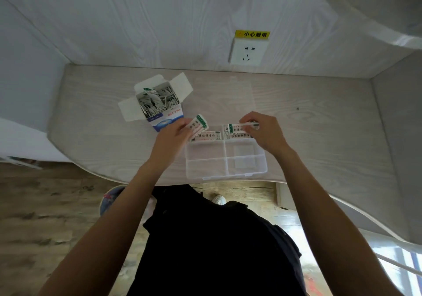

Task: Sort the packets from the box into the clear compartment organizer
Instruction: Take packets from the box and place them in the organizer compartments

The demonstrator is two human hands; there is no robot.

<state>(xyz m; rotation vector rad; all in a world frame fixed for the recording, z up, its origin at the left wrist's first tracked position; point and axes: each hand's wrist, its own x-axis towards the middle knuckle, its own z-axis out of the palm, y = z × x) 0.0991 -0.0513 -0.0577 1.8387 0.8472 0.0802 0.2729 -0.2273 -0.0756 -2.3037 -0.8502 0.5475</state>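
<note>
Mid-sort: my right hand [262, 131] pinches packet [244, 125] over organizer [226, 158] far-right cell, 1 o'clock. Left hand [175, 133] grips spare packets [198, 123]. Box [159, 103] at 11 o'clock (still full). Next, I judge: lay packet flat, feed another.

You see the open blue and white box [159, 103] standing full of packets left of the clear compartment organizer [226, 158], whose two far compartments hold white packets with green ends [209, 135], while its four nearer compartments hold none.
</note>
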